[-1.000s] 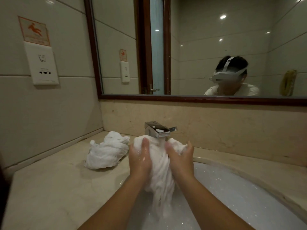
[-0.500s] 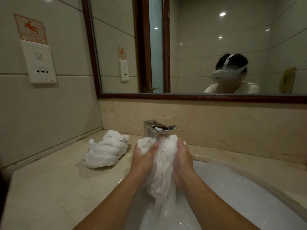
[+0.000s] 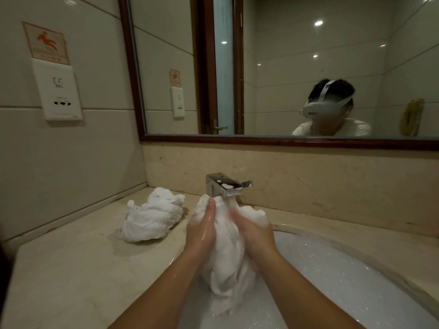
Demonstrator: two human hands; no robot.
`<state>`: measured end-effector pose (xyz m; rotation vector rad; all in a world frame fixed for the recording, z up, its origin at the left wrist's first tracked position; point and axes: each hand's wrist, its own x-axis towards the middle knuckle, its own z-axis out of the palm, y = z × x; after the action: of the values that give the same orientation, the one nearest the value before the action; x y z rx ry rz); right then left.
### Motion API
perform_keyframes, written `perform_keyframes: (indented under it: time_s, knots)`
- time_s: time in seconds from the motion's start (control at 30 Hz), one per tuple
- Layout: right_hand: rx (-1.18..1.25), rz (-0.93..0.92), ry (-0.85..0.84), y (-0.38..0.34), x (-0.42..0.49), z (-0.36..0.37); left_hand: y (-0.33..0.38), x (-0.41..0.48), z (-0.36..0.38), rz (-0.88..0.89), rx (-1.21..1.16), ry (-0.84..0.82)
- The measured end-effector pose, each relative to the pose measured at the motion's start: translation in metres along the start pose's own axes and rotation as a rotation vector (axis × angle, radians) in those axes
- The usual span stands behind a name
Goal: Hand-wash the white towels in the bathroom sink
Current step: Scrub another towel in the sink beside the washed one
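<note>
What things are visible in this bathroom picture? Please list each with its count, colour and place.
sink: one, white, lower right
counter: one, beige, around sink
tap: one, chrome, behind sink
held towel: one, white, soapy, over sink
spare towel: one, white, on counter, left of tap
mirror: one, dark-framed, back wall
socket plate: one, white, left wall
warning sticker: one, orange, above socket plate
left hand, right hand: two, wet, gripping held towel
</note>
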<state>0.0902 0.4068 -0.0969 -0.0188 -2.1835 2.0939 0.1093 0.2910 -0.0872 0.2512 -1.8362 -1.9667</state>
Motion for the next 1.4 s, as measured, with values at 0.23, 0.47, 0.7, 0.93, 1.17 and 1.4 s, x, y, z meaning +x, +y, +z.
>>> perform_keyframes:
  time_s: [0.23, 0.47, 0.7, 0.93, 1.17, 1.4]
  knots:
    - [0.421, 0.135, 0.317, 0.001, 0.009, 0.006, -0.008, -0.004, -0.003, -0.016, 0.011, -0.197]
    - [0.256, 0.081, 0.059, 0.004, 0.007, 0.011, -0.001, 0.003, -0.002, 0.079, -0.033, 0.024]
    - [0.089, 0.009, 0.063, 0.011, 0.008, 0.009, -0.004, 0.008, -0.006, 0.075, 0.011, 0.067]
    - [0.178, 0.056, 0.237, -0.003, 0.003, -0.001, -0.002, -0.007, -0.001, 0.024, 0.012, -0.209]
    - [0.19, 0.02, 0.147, 0.002, 0.005, 0.004, -0.007, 0.001, -0.001, 0.029, 0.028, -0.085]
    - [0.175, -0.01, 0.187, 0.006, 0.003, 0.004, -0.001, -0.003, -0.003, 0.104, 0.03, -0.142]
